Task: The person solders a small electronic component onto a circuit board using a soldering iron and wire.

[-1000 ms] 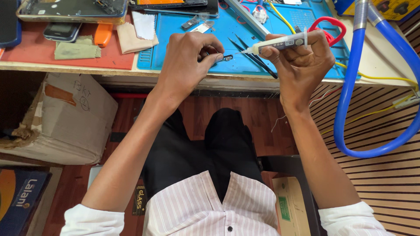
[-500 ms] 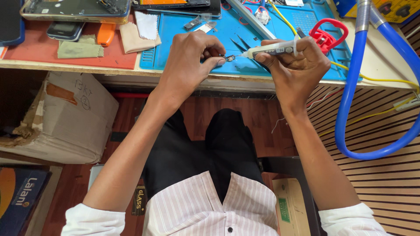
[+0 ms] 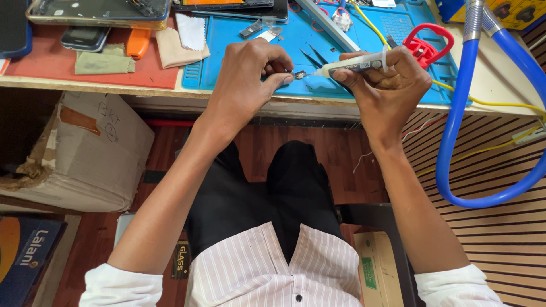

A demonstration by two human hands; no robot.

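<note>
Right hand (image 3: 389,85), gripping the white syringe tube (image 3: 355,63), has brought its nozzle against the small component (image 3: 298,74) pinched in the left hand (image 3: 250,71); application appears imminent.

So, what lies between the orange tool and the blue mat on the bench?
In the head view, a beige cloth with a small white cloth on it lies between the orange tool and the blue mat.

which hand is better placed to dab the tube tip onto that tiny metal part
Right. The right hand already grips the white tube, nozzle aimed at the small part pinched in the left hand.
</note>
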